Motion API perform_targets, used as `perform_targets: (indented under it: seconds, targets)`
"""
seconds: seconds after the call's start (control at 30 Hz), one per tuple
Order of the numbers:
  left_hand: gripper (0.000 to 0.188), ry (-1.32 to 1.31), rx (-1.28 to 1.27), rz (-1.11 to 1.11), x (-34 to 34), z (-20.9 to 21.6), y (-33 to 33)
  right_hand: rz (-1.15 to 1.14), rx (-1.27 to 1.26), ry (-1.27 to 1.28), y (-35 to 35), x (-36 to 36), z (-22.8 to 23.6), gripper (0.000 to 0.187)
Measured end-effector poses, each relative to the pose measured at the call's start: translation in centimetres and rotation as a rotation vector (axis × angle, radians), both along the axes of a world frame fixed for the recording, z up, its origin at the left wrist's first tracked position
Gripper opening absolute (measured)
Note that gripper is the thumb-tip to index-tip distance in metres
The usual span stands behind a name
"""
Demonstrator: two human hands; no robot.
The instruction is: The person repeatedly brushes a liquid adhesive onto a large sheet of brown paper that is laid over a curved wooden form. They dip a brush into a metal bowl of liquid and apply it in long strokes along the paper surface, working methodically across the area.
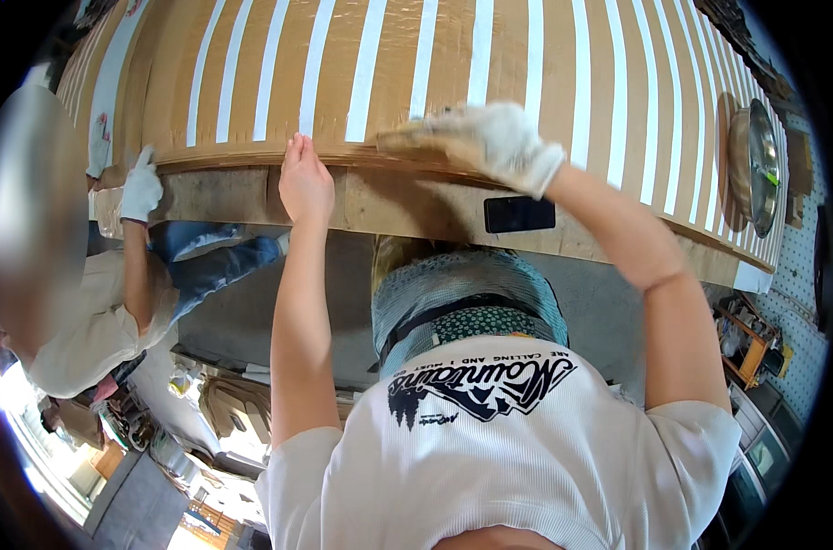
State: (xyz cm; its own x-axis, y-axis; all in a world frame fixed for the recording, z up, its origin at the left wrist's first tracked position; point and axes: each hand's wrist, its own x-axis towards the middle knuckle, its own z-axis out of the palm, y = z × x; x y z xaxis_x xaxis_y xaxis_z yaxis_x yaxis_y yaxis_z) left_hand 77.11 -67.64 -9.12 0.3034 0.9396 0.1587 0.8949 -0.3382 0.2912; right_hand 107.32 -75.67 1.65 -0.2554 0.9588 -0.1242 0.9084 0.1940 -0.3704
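Note:
A wide brown sheet with white stripes (442,55) covers the table in front of me, its near edge looking layered. My left hand (306,181), bare, rests at this edge with fingers stretched out and close together. My right hand (508,142), in a white glove, is over the sheet's near part to the right. It grips a flat brown tool (416,137) that points left; motion blurs it, so I cannot tell its exact kind. The tool is at the sheet's near edge; whether it touches is unclear.
A black phone (520,214) lies on the wooden table edge (380,203) below my right wrist. At the far right stands a round metal bowl (763,170). On the left, a co-worker's white-gloved hand (142,188) is by the sheet's edge. Shelves with tools (751,344) stand lower right.

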Motion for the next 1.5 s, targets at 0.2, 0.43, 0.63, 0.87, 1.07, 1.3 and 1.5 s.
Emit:
perform_targets:
  seconds: [0.2,0.43,0.63,0.87,1.07,1.3,1.5]
  targets:
    - [0.04,-0.062,-0.062,-0.041,-1.1,0.2,0.6,-0.35,0.11,0.064,2.6,-0.2,2.2,0.025]
    - [0.044,-0.23,-0.128,-0.043,-2.0,0.0,-0.5,-0.18,-0.314,-0.199,3.1,-1.7,3.8,0.034]
    - [0.046,-0.252,0.008,0.083,-3.6,0.8,0.9,-0.172,0.207,0.034,8.0,-7.7,2.9,0.034]
    - [0.046,-0.156,-0.021,0.027,-4.8,-1.1,1.2,-0.129,0.151,-0.073,5.3,-13.5,-2.1,0.031]
    - [0.051,-0.142,-0.005,0.015,-5.3,-1.1,1.3,-0.063,0.182,-0.141,9.4,-12.3,1.5,0.031]
    - [0.056,-0.165,-0.008,-0.015,-5.3,-1.4,1.8,-0.083,0.305,-0.111,4.5,-13.8,-3.4,0.035]
    - [0.057,-0.194,-0.008,-0.017,-5.1,-0.9,1.1,-0.22,0.277,-0.099,3.8,-8.6,1.1,0.035]
